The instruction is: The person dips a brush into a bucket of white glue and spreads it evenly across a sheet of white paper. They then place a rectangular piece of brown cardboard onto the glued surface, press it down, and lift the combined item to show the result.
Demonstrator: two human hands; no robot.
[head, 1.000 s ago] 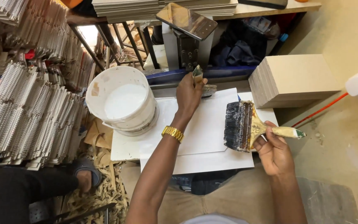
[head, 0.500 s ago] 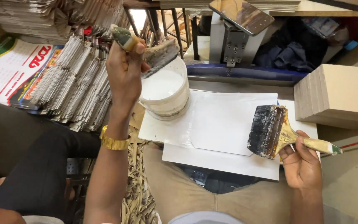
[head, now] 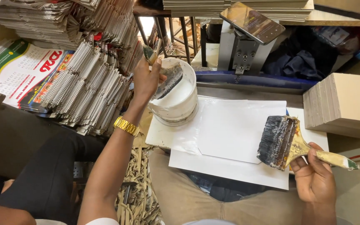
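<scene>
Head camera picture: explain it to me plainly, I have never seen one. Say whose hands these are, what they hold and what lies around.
The camera sits on a person's head and looks down, so both hands are that person's own. The left hand holds a small brush at the rim of a white bucket of white liquid. The right hand holds a wide brush with dark bristles over white sheets of paper. Spiral-bound booklets are stacked on the left and cardboard boards on the right.
</scene>
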